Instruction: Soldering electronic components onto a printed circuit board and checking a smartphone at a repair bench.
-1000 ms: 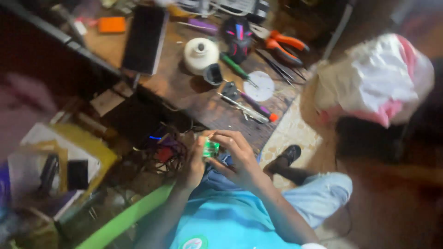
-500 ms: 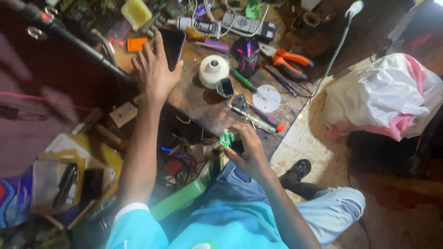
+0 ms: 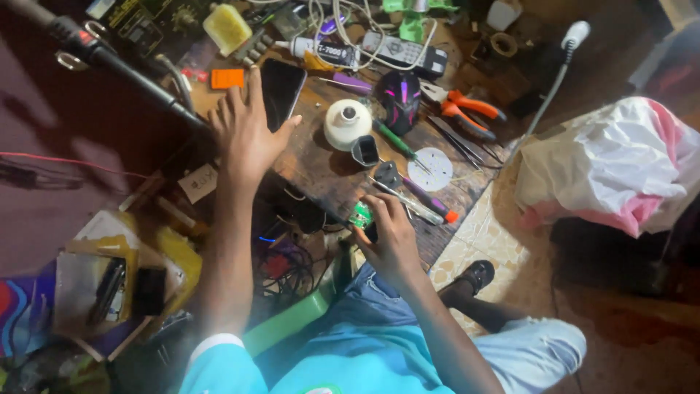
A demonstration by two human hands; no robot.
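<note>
My left hand (image 3: 244,135) is stretched out over the cluttered wooden workbench (image 3: 332,179), fingers spread, resting against the left edge of a black smartphone (image 3: 282,91) that lies face up. Near the bench's front edge, my right hand (image 3: 390,233) is closed around a small green circuit board (image 3: 360,215). A white round bulb base (image 3: 347,122) stands just right of the phone.
A black mouse with purple lights (image 3: 400,97), orange-handled pliers (image 3: 470,109), tweezers (image 3: 408,201), screwdrivers and a white disc (image 3: 430,168) crowd the bench. A soldering iron handle (image 3: 109,62) crosses the upper left. A pink and white bag (image 3: 612,164) sits at right on the floor.
My left hand left the green board, reached out to the phone and now rests against it. My right hand keeps the board near the bench edge.
</note>
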